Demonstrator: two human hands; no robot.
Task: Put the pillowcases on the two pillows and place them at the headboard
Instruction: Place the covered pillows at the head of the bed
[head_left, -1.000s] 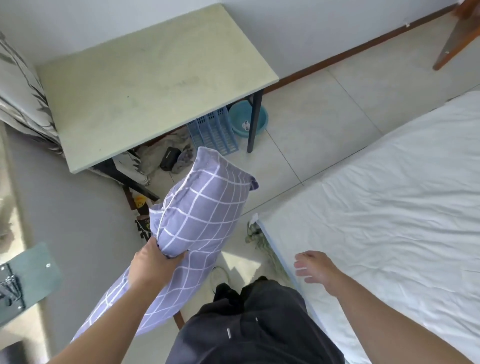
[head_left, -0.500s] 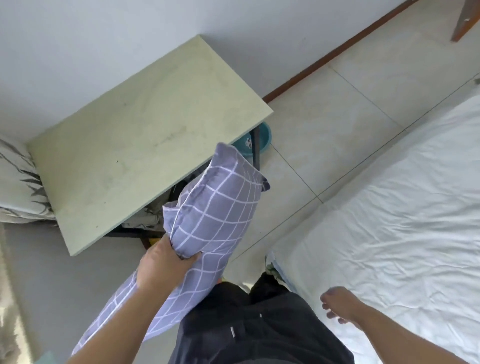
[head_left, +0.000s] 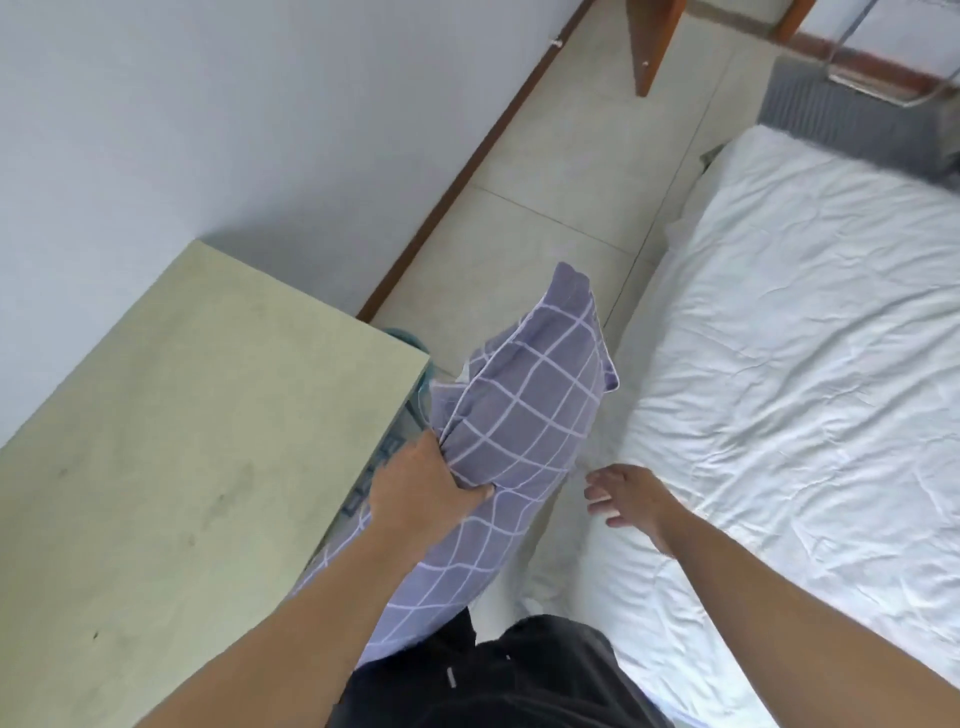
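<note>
A pillow in a purple pillowcase with a white grid (head_left: 519, 415) is held upright in the gap between the table and the bed. My left hand (head_left: 421, 488) grips it at its left edge, about halfway up, bunching the cloth. My right hand (head_left: 631, 493) hovers open just right of the pillow, fingers spread, over the near edge of the bed (head_left: 789, 364), holding nothing. The bed is covered with a wrinkled white sheet. No second pillow is in view.
A pale green table (head_left: 182, 441) stands at my left against the white wall. Tiled floor (head_left: 561, 171) runs between table and bed. Wooden furniture legs (head_left: 652, 47) and a grey slatted piece (head_left: 841, 114) with a metal frame stand beyond the bed's far end.
The view has swung right and up along the bed. The pillow moved with my left hand toward the bed. My right hand rose from beside my body to just beside the pillow.
</note>
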